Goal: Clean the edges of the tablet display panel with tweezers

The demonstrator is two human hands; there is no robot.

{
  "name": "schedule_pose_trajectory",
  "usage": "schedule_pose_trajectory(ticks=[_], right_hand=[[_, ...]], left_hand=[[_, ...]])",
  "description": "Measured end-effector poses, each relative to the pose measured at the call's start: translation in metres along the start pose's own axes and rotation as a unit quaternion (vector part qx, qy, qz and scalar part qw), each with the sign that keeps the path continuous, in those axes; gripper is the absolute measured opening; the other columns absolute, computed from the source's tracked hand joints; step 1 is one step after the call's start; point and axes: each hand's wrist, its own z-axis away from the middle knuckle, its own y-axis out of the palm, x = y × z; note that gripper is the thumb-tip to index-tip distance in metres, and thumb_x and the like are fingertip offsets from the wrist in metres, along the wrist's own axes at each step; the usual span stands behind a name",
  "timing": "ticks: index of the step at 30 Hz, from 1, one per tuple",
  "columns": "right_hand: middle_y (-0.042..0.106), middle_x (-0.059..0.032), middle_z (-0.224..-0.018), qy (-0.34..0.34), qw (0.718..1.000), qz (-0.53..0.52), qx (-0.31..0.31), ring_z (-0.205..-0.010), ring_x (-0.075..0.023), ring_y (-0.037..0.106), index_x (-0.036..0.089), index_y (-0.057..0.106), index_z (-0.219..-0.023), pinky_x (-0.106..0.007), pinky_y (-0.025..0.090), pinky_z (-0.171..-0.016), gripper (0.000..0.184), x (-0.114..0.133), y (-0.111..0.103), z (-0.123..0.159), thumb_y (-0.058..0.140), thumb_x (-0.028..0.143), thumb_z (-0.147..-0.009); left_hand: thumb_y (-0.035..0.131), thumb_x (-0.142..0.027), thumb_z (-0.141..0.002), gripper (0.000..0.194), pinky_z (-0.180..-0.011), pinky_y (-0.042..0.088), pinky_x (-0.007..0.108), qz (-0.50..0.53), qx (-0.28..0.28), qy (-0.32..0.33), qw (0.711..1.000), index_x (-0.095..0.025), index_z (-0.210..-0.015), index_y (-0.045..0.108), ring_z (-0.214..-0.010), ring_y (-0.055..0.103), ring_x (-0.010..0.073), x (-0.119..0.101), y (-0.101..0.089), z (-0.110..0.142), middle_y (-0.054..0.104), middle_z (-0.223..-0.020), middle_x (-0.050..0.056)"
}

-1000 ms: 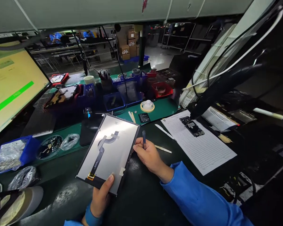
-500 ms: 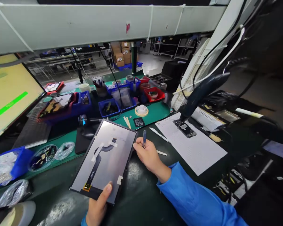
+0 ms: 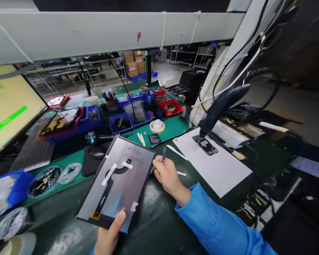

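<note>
My left hand (image 3: 110,232) grips the lower edge of an LCD screen panel (image 3: 131,180), thumb over its silvery back. The panel is tilted above the bench. A black flex cable (image 3: 105,196) runs up its back, with strips of white tape (image 3: 109,174) across it. At the panel's upper right edge is my right hand (image 3: 167,174), fingers closed around a slim dark-blue tool (image 3: 164,154). Only the tool's upper end shows; its tip is hidden. Whether the right fingertips touch the panel edge, I cannot tell.
Right of my hands, a circuit board (image 3: 206,145) lies on white paper (image 3: 220,177) under a dark hand tool (image 3: 222,108). A white pen (image 3: 177,153) and a black battery (image 3: 154,139) lie nearby. Blue bins (image 3: 120,123) and a red bin (image 3: 171,107) stand behind.
The camera view has shifted slightly. My right fingers have curled in more at the panel's edge. My left hand keeps its hold on the LCD screen panel.
</note>
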Motion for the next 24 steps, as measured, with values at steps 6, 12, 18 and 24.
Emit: schedule_pose_trajectory(ticks=[6, 12, 18, 24], right_hand=[[0.043, 0.0116, -0.049, 0.006, 0.999, -0.051, -0.007, -0.029, -0.0027, 0.028, 0.018, 0.061, -0.09, -0.016, 0.017, -0.03, 0.041, 0.011, -0.003, -0.005, 0.073, 0.056, -0.079], [0.039, 0.0121, -0.047, 0.066, 0.996, -0.052, 0.022, -0.03, -0.0012, 0.027, 0.017, 0.057, -0.076, -0.014, 0.018, -0.029, 0.042, 0.016, -0.01, -0.01, 0.081, 0.051, -0.072], [0.033, 0.015, -0.045, 0.138, 0.982, -0.126, 0.01, -0.031, -0.0017, 0.023, 0.019, 0.055, -0.08, -0.014, 0.019, -0.03, 0.043, 0.005, -0.001, -0.006, 0.085, 0.047, -0.067], [0.033, 0.0156, -0.049, 0.145, 0.98, -0.111, 0.074, -0.033, -0.0017, 0.023, 0.021, 0.05, -0.083, -0.015, 0.018, -0.032, 0.043, -0.012, 0.022, 0.02, 0.083, 0.047, -0.074]], left_hand=[[0.093, -0.049, -0.046, 0.042, -0.088, 0.061, 0.03, 0.086, -0.01, -0.002, 0.996, -0.022, -0.077, 0.081, -0.09, 0.073, 0.0281, -0.016, 0.012, 0.011, 0.077, -0.087, 0.004], [0.091, -0.061, -0.045, 0.049, -0.083, 0.062, 0.032, 0.091, -0.059, -0.007, 0.994, -0.025, -0.076, 0.08, -0.091, 0.072, 0.0296, -0.026, 0.009, 0.018, 0.076, -0.081, 0.003], [0.058, -0.091, -0.062, 0.065, -0.07, 0.063, 0.041, 0.211, -0.036, -0.001, 0.977, -0.031, -0.076, 0.078, -0.079, 0.071, 0.0291, -0.042, 0.006, 0.001, 0.076, -0.077, 0.004], [0.081, -0.044, -0.078, 0.041, -0.093, 0.055, 0.033, 0.064, 0.186, 0.104, 0.975, -0.015, -0.107, 0.075, -0.093, 0.069, 0.0214, -0.039, 0.027, -0.001, 0.074, -0.113, 0.014]])
